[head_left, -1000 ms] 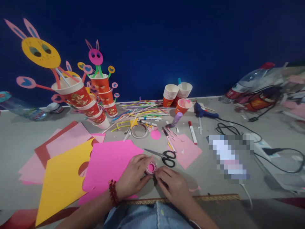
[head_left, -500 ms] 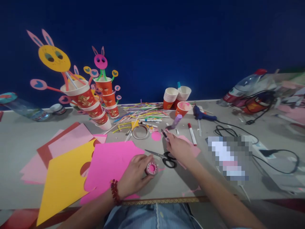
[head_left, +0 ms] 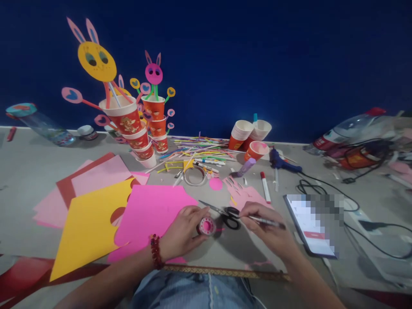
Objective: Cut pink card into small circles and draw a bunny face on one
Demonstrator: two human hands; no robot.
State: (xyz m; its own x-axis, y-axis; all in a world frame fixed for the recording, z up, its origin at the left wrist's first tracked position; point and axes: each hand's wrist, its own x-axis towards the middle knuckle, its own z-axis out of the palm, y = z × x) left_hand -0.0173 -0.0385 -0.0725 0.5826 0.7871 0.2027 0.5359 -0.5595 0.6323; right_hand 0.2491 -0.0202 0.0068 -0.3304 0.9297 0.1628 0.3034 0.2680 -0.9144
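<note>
My right hand (head_left: 268, 227) grips a slim dark pen (head_left: 268, 222), its rear end sticking out to the right. My left hand (head_left: 185, 229) is closed around a small round object with a pink, dotted ring-shaped face (head_left: 206, 225); its exact kind is unclear. Between the hands lie black-handled scissors (head_left: 230, 216), blades pointing left. Under the left forearm and wrist spreads a bright pink sheet (head_left: 154, 210), overlapping a yellow sheet (head_left: 86, 227) with round cut-outs. Pink paper with cut-outs (head_left: 244, 193) lies just beyond my right hand.
Stacked-cup figures with paper rabbit faces (head_left: 128, 118) stand back left. Coloured sticks (head_left: 199, 150), a tape roll (head_left: 195, 176), paper cups (head_left: 240, 135), a red-capped marker (head_left: 265, 187) and a blue glue gun (head_left: 285, 163) lie behind. A phone (head_left: 309, 231) and cables are at right.
My right hand has drawn back toward me and to the right with the pen, uncovering the cut pink paper. My left hand keeps the round object. The view has shifted slightly.
</note>
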